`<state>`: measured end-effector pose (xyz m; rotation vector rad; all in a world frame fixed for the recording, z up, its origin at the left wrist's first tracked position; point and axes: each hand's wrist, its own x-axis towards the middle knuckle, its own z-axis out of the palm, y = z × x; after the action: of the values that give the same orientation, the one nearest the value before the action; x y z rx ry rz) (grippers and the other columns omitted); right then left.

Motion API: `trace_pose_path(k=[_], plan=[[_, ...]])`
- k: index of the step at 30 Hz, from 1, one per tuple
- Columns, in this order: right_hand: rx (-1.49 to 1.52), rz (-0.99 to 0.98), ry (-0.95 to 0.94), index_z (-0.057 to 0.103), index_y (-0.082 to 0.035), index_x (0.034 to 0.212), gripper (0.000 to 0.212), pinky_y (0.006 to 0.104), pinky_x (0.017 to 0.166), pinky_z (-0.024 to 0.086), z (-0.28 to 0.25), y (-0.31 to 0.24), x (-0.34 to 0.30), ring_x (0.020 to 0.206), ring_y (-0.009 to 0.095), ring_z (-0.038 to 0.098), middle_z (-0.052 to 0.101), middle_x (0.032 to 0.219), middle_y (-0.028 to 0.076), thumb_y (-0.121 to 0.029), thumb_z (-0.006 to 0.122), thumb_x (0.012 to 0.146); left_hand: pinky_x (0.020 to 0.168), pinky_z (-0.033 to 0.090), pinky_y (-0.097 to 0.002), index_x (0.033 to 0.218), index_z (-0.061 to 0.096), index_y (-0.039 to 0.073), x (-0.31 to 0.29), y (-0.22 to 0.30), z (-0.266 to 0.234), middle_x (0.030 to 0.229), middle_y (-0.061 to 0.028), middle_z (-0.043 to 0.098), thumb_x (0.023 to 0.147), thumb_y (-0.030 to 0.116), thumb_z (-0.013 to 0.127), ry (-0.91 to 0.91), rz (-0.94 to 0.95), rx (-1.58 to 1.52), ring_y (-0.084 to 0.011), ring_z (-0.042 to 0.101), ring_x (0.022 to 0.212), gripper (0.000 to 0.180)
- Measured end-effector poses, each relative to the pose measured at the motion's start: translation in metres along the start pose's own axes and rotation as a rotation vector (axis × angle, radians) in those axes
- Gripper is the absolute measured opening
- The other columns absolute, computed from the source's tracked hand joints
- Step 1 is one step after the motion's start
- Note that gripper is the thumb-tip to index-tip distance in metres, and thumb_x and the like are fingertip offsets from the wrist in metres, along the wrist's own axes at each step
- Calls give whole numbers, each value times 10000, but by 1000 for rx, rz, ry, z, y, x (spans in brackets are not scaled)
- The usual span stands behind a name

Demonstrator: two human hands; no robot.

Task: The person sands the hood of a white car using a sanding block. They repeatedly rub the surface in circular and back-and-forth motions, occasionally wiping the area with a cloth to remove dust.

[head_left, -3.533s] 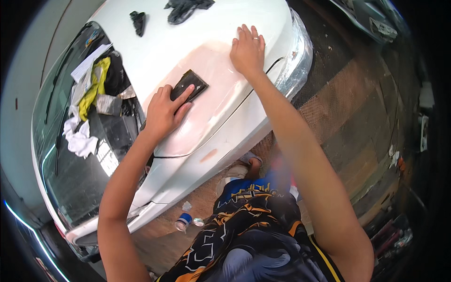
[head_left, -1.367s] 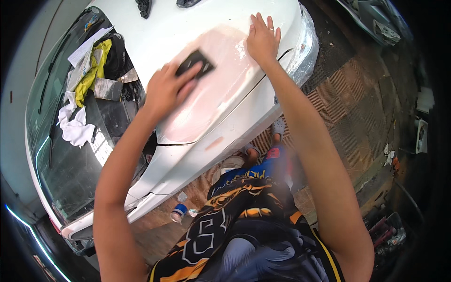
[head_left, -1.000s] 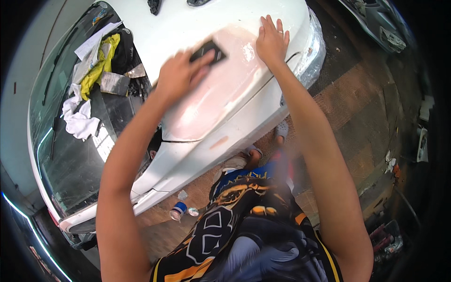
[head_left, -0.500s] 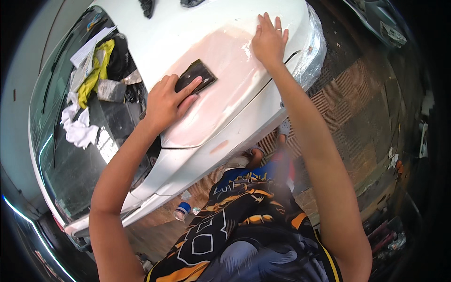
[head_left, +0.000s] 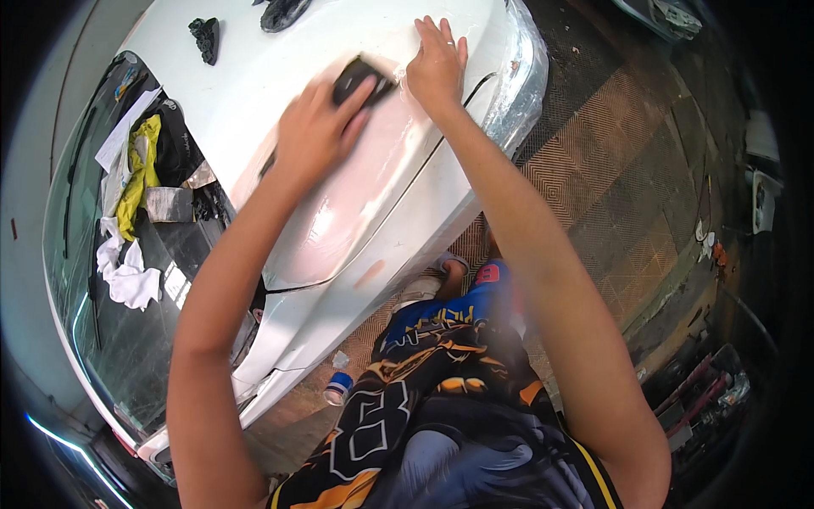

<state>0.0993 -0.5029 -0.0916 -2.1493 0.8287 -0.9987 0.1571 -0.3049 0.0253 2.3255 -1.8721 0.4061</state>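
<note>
A white car hood (head_left: 237,85) fills the upper middle, with a wet, shiny pinkish sanded patch (head_left: 339,204) along its near side. My left hand (head_left: 314,127), slightly blurred, presses a black sanding block (head_left: 360,82) flat on the far part of that patch. Its fingers lie over the block, whose underside is hidden. Farther right, my right hand (head_left: 437,72) rests flat on the hood near the front corner, fingers stretched out and holding nothing.
Plastic film (head_left: 517,85) wraps the car's front end. Black crumpled pieces (head_left: 204,41) lie on the hood. A yellow cloth (head_left: 144,170), white rags (head_left: 127,271) and papers sit by the windshield (head_left: 85,220). A blue-labelled bottle (head_left: 337,388) stands on the patterned floor (head_left: 585,153).
My left hand has slid the sanding block forward and to the right along the patch. The whole view has shifted, so the car appears farther left. My right hand stays flat on the hood.
</note>
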Motion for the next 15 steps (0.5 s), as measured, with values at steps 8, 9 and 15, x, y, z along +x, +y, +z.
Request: trace_pose_path(k=[8, 9, 15], plan=[[71, 52, 53, 618, 6, 1338, 528, 503, 1268, 200, -10, 22, -3, 1475, 318, 419, 576, 1470, 175, 41, 521, 820, 768, 542, -412, 1440, 624, 322, -14, 8, -9, 1022, -150, 604, 967, 347, 674, -121, -30, -19, -316, 621, 897, 476], [51, 65, 45, 620, 12, 1326, 525, 508, 1269, 194, -7, 16, -7, 1471, 321, 425, 579, 1463, 178, 46, 529, 810, 769, 542, -411, 1437, 627, 322, -33, 9, -27, 1026, -150, 606, 968, 348, 674, -195, -54, -41, -314, 623, 902, 471], [73, 31, 69, 643, 15, 1291, 481, 509, 1268, 186, -3, 4, -6, 1470, 312, 431, 589, 1456, 172, 41, 536, 823, 747, 533, -409, 1426, 630, 355, 63, -10, 29, 1017, -127, 617, 981, 394, 652, -91, -45, 66, -293, 618, 910, 447]])
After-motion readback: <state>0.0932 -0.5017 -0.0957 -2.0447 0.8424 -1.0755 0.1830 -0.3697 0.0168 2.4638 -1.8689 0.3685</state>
